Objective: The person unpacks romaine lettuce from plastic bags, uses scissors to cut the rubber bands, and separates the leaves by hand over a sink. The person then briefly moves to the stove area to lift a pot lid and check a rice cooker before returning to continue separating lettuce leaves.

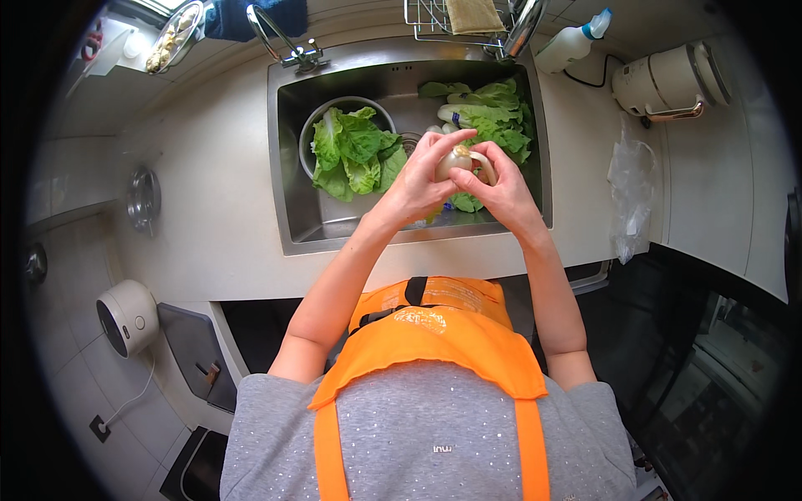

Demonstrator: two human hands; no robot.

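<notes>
Above the steel sink (pixel 341 228), my left hand (pixel 423 178) grips the white stem end of a lettuce head (pixel 452 164), cut face upward. My right hand (pixel 504 185) pinches a pale, curved leaf stalk (pixel 484 166) at the side of the same head. Its leaves are mostly hidden by the hands. On the left of the sink, loose green lettuce leaves (pixel 358 144) fill a round metal bowl (pixel 307 134) and hang over its rim. Several lettuce heads (pixel 492 119) lie on the right, one bound with a blue-printed band.
Behind the sink stand a faucet (pixel 301 57) and a wire rack (pixel 426 28) with a cloth (pixel 476 15). A spray bottle (pixel 570 47), an electric kettle (pixel 664 81) and a plastic bag (pixel 630 194) are on the right. A glass lid (pixel 143 197) lies on the left.
</notes>
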